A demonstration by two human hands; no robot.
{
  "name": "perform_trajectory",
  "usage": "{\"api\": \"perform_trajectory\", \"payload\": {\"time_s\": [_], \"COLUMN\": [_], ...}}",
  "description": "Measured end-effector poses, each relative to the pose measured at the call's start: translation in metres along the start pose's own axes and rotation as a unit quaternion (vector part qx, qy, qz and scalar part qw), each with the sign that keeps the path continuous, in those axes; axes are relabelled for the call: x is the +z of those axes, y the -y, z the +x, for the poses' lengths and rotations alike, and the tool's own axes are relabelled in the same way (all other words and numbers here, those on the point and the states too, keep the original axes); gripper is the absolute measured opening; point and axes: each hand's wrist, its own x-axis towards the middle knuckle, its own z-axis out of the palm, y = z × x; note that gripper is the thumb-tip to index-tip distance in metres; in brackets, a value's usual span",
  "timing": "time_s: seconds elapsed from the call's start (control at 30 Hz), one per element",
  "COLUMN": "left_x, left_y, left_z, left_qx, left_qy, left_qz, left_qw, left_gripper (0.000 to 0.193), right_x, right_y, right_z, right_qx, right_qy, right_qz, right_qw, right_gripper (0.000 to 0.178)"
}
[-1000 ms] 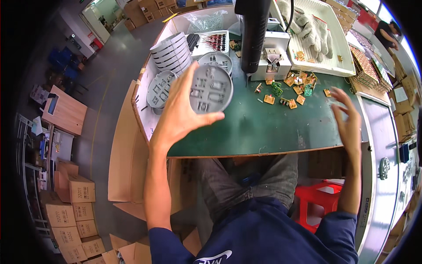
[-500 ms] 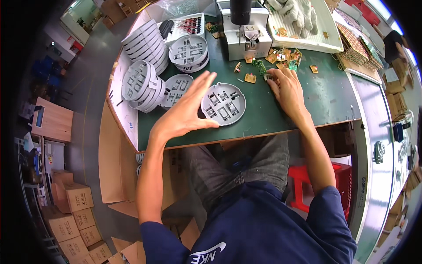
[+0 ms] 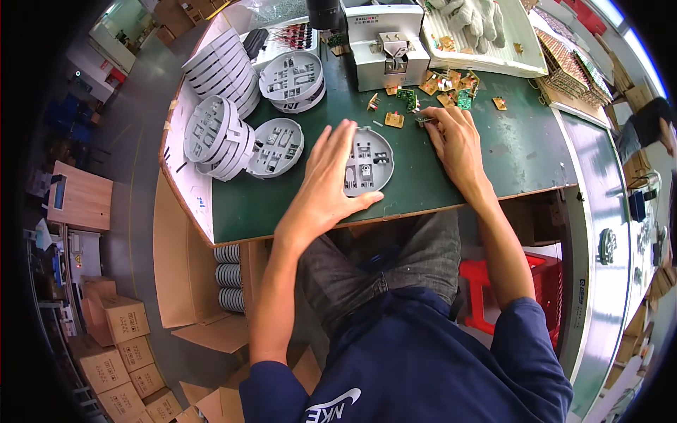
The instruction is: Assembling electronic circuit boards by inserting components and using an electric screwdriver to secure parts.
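Observation:
A round grey plastic housing (image 3: 381,163) with moulded compartments lies flat on the green bench. My left hand (image 3: 326,180) is at its left side, fingers stretched and thumb apart along the near rim, covering part of it; whether it touches cannot be told. To the right, my right hand (image 3: 457,144) has thumb and fingertips pinched on a small circuit board (image 3: 423,119), mostly hidden by the fingers. Just beyond that hand are a green circuit board (image 3: 407,97) and several loose orange-brown boards, one of them a small brown board (image 3: 394,120).
Stacked grey housings (image 3: 222,74) crowd the left of the bench, with a single housing (image 3: 276,146) beside them. A metal machine (image 3: 389,53) stands at the back. Gloves (image 3: 474,25) lie in a white foam tray (image 3: 525,63). Beneath the bench is an open carton (image 3: 185,271) holding more housings.
My left hand has moved right, onto the left side of the housing. My right hand has shifted slightly left, its pinch kept. The machine's dark upper part has shifted left in view.

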Motion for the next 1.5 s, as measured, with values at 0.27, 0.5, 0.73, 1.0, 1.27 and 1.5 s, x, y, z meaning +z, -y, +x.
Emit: {"api": "perform_trajectory", "payload": {"time_s": [0.27,0.5,0.73,1.0,1.27,1.5], "left_x": [-0.036,0.015,0.033,0.001,-0.006,-0.003], "left_y": [0.004,-0.013,-0.017,0.001,0.001,0.016], "left_z": [-0.012,-0.008,0.026,-0.011,-0.014,-0.012], "left_qx": [0.0,-0.088,-0.091,-0.033,-0.067,0.008], "left_qy": [0.048,-0.111,-0.114,-0.019,-0.003,0.018], "left_qz": [-0.027,-0.005,0.187,-0.329,-0.833,-0.901], "left_qw": [0.998,0.99,0.972,0.944,0.55,0.433], "left_gripper": [0.089,0.1,0.105,0.098,0.102,0.097], "right_x": [-0.007,-0.012,-0.009,-0.01,-0.011,-0.016], "right_y": [0.004,0.01,0.007,0.007,0.005,0.011], "right_z": [0.001,0.002,0.001,0.006,0.008,0.015], "right_qx": [0.047,0.03,0.006,-0.022,0.016,0.141], "right_qy": [0.036,-0.024,0.038,0.056,-0.045,-0.06], "right_qz": [0.022,0.011,0.032,0.004,0.044,0.13], "right_qw": [0.998,0.999,0.999,0.998,0.998,0.98], "right_gripper": [0.022,0.026,0.023,0.021,0.014,0.013]}}
